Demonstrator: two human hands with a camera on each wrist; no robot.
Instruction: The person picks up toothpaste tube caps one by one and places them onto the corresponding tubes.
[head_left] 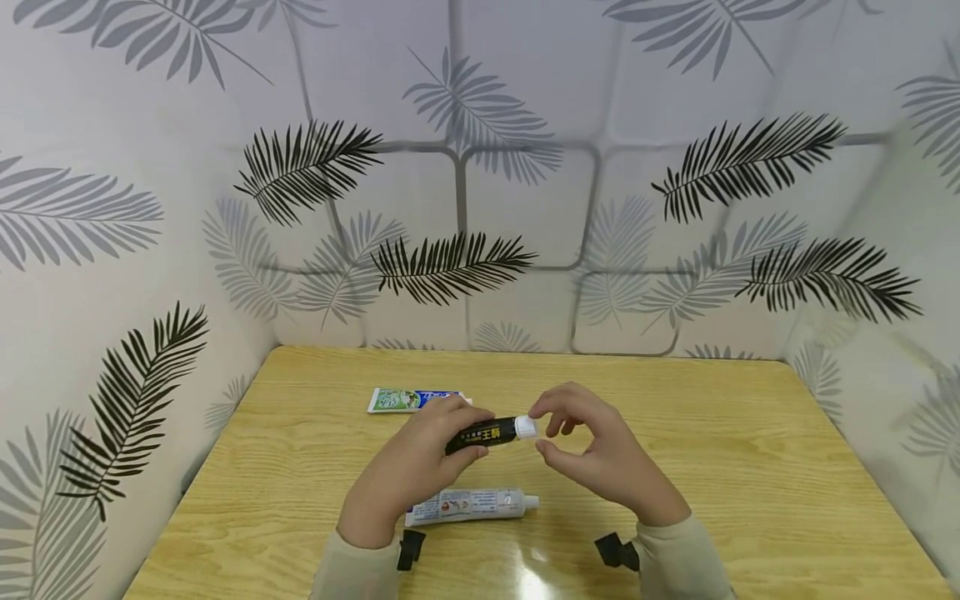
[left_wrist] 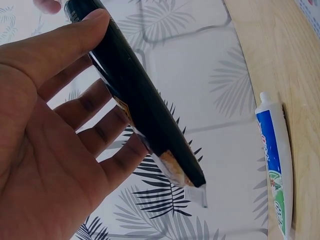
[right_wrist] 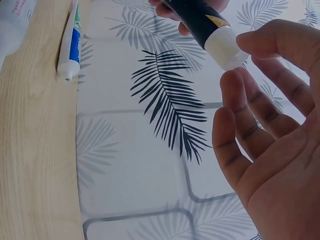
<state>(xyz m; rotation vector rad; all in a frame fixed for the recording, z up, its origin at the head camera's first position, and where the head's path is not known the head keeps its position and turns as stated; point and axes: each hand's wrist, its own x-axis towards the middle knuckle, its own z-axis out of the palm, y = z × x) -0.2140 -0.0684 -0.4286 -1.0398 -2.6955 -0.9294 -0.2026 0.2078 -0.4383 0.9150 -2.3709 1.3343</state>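
My left hand (head_left: 416,454) holds a black toothpaste tube (head_left: 483,433) with yellow lettering above the table, thumb on one side and fingers on the other. The tube's white cap (head_left: 526,427) points right. Beside it is my right hand (head_left: 600,454), its fingers loosely bent and apart, with fingertips (right_wrist: 231,80) right at the cap's end. The cap shows almost whole between thumb and fingers in the right wrist view. A crimped clear end (left_wrist: 196,194) of the black tube shows in the left wrist view.
On the wooden table (head_left: 675,433), a green and blue toothpaste tube (head_left: 393,401) lies behind the left hand, partly hidden by it. A white toothpaste tube (head_left: 480,505) lies nearer, its left end behind the left wrist. A leaf-patterned cloth (head_left: 525,317) hangs along the table's back and sides.
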